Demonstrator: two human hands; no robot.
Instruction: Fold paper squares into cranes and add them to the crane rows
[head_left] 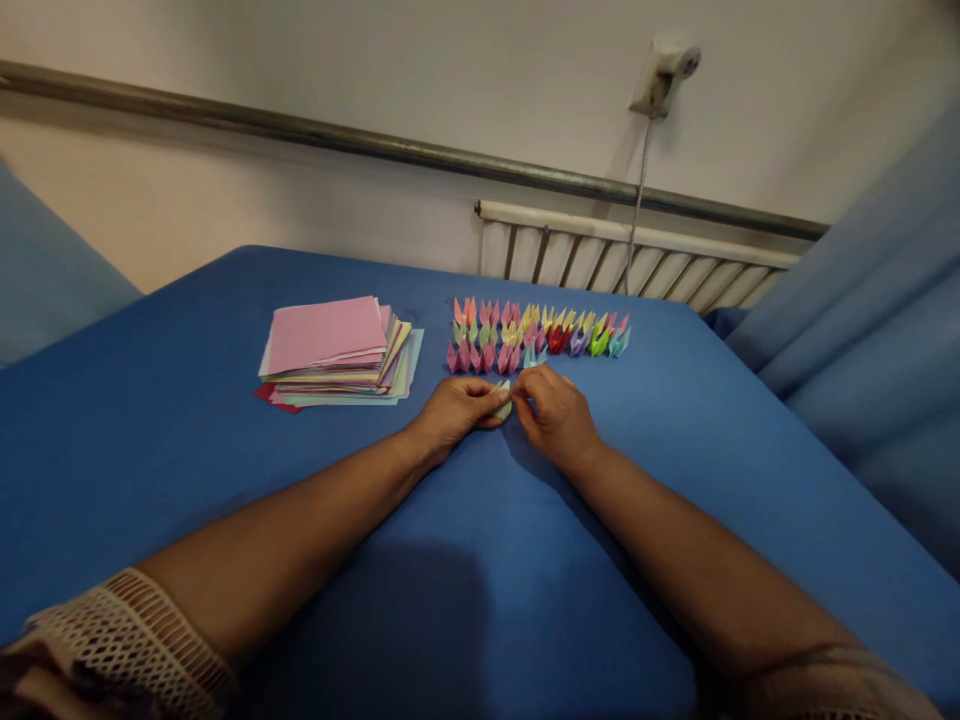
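Note:
My left hand (460, 408) pinches a small pale green folded paper (504, 400) between thumb and fingers, just above the blue table surface. At the paper's right edge, the fingertips of my right hand (551, 412) are closed in a pinch; they partly hide what they grip. Just beyond both hands stand rows of small folded paper cranes in pink, yellow, green, red, purple and blue, among them a red crane (559, 340) and a light blue crane (534, 356) close to my right knuckles.
Left of the hands lies a stack of coloured paper sheets (330, 335), pink on top. The blue-covered table (360, 620) reaches a wall with a metal rail (375, 146), a radiator (600, 250) and a socket with a plugged-in cord (660, 85). A blue curtain (885, 330) hangs at right.

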